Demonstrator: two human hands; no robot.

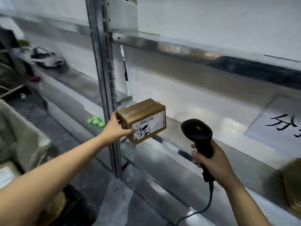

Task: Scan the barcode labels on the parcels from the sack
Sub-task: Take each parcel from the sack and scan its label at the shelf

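Metal shelving [187,51] fills the view, its grey steel rails running diagonally from upper left to lower right against a pale wall, with a perforated upright post [105,82] standing near the middle. On the lower shelf [203,163], to the right of the post, the left hand [117,128] reaches forward on an outstretched bare arm and grips a small brown cardboard parcel [143,116] by its left end, thumb pressed on the front face near the bottom corner. That parcel sits at the shelf's front edge, though whether it rests on the shelf or is held just above it is hard to tell in the blur. Its white barcode label [149,128] faces the camera, with part of the print blacked out. Just to the right and nearer the viewer, the right hand [213,165] is wrapped around the handle of a black barcode scanner [197,132], whose rounded head points toward the shelf beside the parcel, not touching it. A dark cable [206,207] hangs from the handle's base and curls away below. At the right edge of the same shelf lies a second cardboard box [293,185], partly cut off. Behind it, a clear sheet [280,121] bears large black handwritten characters. Left of the post, a small cluster of green discs [96,121] lies on the shelf. Far left, blurred, are a grey sack [21,136] and a pale, indistinct object [48,60] on a higher shelf.
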